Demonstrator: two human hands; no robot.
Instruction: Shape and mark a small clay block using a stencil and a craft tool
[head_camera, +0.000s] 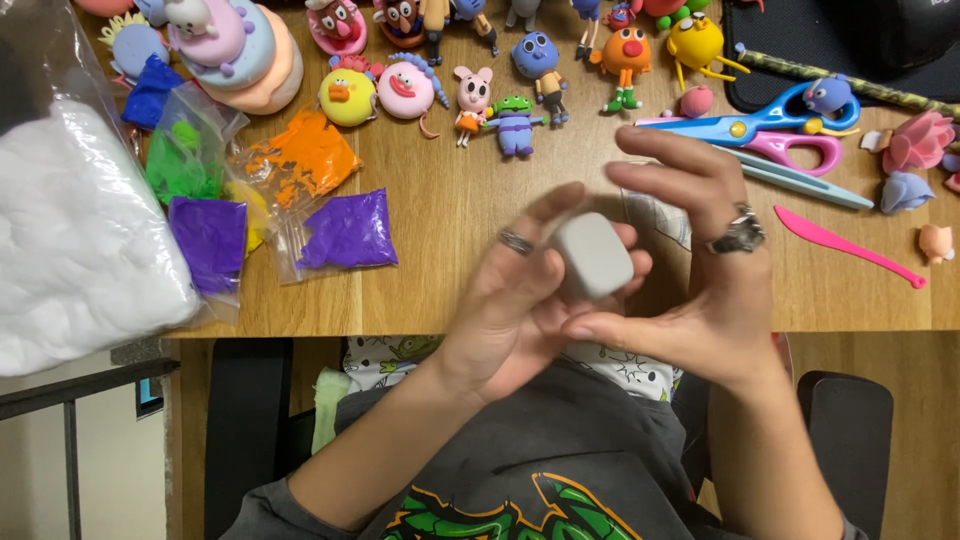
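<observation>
Seen from the head camera, looking straight down, a grey clay block (592, 255) with rounded corners sits between both hands, above the near edge of the wooden table (450, 200) and over the person's lap; the left hand (510, 300) lies under and to the left of the block, palm turned up, its thumb, which wears a ring, rising along the block's left face; the right hand (700, 260) comes from the right, its thumb pressing below the block and its fingers arched over the top without plainly touching it; so the block is cradled by the left hand and pinched from beneath by the right, neither hand spread flat, both curled narrowly about it. The block's longer side runs roughly up and away from the person, tilted a little to the right; the left hand is the closer, since the block rests in it. Well apart on the table lie bags of purple clay (345, 232), orange clay (300, 158) and green clay (180, 160), a row of small clay figures (515, 125), blue and pink scissors (770, 135) and a pink modelling tool (850, 248).
</observation>
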